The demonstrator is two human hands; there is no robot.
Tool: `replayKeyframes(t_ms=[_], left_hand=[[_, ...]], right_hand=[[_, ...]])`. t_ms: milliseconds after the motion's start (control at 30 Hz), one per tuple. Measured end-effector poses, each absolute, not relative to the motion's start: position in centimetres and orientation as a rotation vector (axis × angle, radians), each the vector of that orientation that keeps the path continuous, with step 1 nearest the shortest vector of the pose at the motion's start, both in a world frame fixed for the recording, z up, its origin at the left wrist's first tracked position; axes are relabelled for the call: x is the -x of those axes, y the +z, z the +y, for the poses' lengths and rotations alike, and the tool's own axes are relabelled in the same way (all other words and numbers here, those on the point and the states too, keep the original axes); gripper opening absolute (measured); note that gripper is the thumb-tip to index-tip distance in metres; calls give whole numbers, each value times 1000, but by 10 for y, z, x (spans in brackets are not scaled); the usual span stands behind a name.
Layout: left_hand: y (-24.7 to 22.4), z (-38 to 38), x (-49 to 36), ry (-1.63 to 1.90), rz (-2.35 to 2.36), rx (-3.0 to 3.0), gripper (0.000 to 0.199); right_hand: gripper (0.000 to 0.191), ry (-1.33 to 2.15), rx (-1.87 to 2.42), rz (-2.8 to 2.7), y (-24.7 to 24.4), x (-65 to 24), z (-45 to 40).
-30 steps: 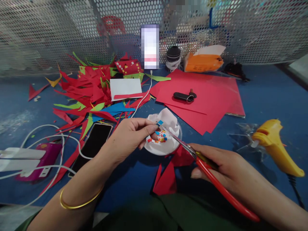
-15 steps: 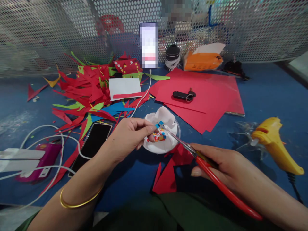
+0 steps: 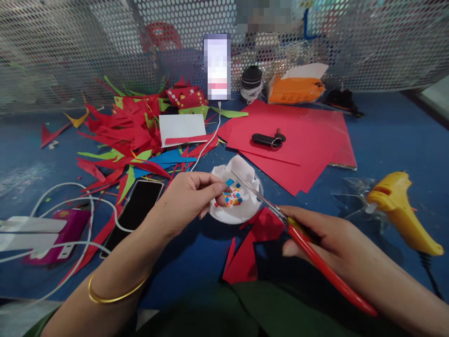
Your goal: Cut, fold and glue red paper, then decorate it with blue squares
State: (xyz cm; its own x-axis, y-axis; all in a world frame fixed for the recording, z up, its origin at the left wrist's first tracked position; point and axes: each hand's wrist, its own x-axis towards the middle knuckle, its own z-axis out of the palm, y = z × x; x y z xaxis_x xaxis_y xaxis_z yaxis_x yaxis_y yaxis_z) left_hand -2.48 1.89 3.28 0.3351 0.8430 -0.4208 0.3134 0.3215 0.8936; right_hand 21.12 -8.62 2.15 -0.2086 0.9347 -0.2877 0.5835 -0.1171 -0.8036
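My left hand (image 3: 196, 194) pinches a small strip of blue paper (image 3: 229, 181) between thumb and forefinger, above a round bowl (image 3: 250, 213) lined with white tissue. Inside the bowl lie several tiny paper bits (image 3: 233, 200) in blue, orange, red and white. Red-handled scissors (image 3: 315, 257) are gripped in my right hand (image 3: 326, 236), their blades reaching over the bowl just right of the blue strip. The blade tips stand clear of the paper. Red paper pieces (image 3: 245, 252) lie on the table below the bowl, between my hands.
Red sheets (image 3: 280, 159) bearing black keys (image 3: 268, 139) lie behind the bowl. Paper scraps (image 3: 129, 126) heap at left, near a dark phone (image 3: 136, 206) and a purple power bank (image 3: 66, 229) with white cables. A yellow glue gun (image 3: 400, 206) lies right; a lit phone (image 3: 217, 65) leans against mesh.
The scissor blades have moved slightly up and left, away from the strip's end. The blue strip looks shorter, and a blue square now shows in the bowl. My left hand stays put.
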Motion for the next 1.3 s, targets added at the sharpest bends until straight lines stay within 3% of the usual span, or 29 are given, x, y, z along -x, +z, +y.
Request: replayKeyframes(t_ms=[233,433,833,1300], left_hand=[[30,20,28,593,1184,-1226,19],[31,18,28,628,1163,-1186,19],[30,17,27,592,1096,-1173,15],[27,17,28,594,1097,-1170,14]], right_hand=[[47,1190,1751,-1787,21,-212,-88],[47,1116,1752,-1909,20,-210,-87],[21,1178,1645,-1913,18,-206,-87],[20,1160,1608,-1939,13,-206,-89]])
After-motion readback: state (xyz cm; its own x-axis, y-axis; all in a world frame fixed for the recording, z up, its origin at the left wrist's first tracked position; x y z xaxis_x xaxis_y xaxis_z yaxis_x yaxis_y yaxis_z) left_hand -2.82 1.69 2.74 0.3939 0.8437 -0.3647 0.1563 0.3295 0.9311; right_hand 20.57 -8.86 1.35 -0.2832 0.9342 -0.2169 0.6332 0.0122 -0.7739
